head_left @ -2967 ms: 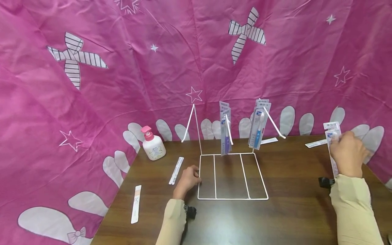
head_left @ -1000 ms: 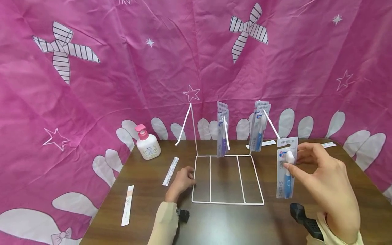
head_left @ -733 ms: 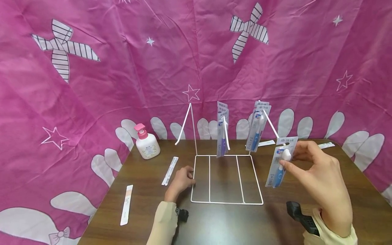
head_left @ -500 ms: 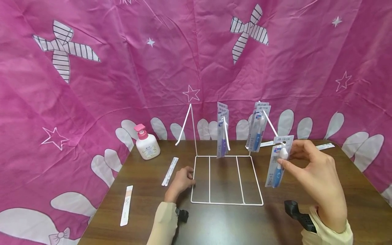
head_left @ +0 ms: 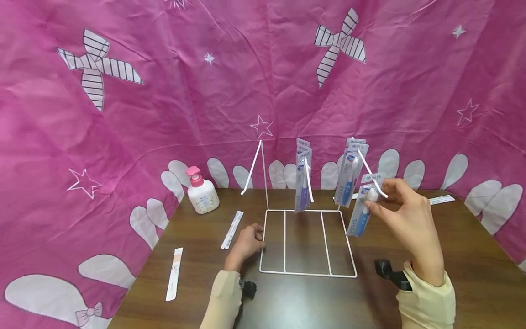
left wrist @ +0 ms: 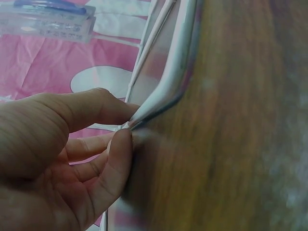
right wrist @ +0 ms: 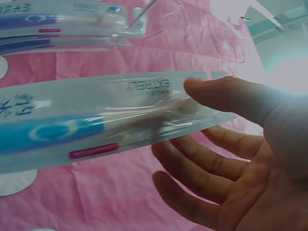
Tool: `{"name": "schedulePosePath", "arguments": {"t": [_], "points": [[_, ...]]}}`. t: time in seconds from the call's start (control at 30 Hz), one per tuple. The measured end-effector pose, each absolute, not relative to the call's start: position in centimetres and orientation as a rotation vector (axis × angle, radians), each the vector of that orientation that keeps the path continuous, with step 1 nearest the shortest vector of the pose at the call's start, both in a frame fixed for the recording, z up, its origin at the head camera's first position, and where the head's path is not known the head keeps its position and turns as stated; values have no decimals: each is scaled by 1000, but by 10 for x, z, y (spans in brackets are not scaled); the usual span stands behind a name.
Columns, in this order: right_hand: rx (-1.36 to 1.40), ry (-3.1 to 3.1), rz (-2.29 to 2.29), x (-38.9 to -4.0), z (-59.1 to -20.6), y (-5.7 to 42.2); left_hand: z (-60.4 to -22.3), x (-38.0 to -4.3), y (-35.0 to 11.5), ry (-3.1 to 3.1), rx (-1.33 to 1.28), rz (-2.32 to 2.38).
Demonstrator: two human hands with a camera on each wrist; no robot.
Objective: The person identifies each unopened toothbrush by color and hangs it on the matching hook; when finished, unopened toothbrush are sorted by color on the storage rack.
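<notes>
My right hand [head_left: 404, 219] pinches a packaged toothbrush [head_left: 360, 219] with a blue handle between thumb and fingers, near the brush head. The top of its card overlaps the upturned tip of the rack's right hook [head_left: 381, 189], and the pack hangs tilted. In the right wrist view the clear pack [right wrist: 91, 120] lies across the frame under the thumb. My left hand [head_left: 245, 244] pinches the left base wire of the white wire rack [head_left: 308, 274]; the left wrist view shows thumb and fingertip on that wire [left wrist: 168, 79].
Blue toothbrush packs [head_left: 347, 180] hang farther back on the right hook, purple ones [head_left: 302, 187] on the middle hook. The left hook [head_left: 251, 169] bears nothing. A pump bottle [head_left: 203, 196] and narrow white packets [head_left: 232, 230] stand or lie left; more packets [head_left: 441, 199] lie at the back right.
My right hand has brought the blue toothbrush pack from the table's far right leftward to the right hook's tip, then slightly farther back along it. The left hand has stayed on the rack.
</notes>
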State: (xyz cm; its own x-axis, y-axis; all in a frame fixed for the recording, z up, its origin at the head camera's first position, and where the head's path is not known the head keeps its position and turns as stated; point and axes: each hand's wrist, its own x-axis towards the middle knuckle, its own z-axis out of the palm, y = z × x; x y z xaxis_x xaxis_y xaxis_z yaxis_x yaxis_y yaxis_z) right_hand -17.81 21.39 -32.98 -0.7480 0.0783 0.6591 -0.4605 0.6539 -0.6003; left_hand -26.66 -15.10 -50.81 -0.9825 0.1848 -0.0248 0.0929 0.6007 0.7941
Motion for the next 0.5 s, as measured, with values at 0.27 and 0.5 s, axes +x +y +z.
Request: {"name": "schedulePosePath", "arguments": {"t": [0.27, 0.5], "points": [[314, -2220, 1032, -220, -331, 221, -508, -265, -146, 2715, 243, 1310], [348, -2238, 986, -248, -329, 221, -503, -264, -148, 2717, 220, 1289]]}}
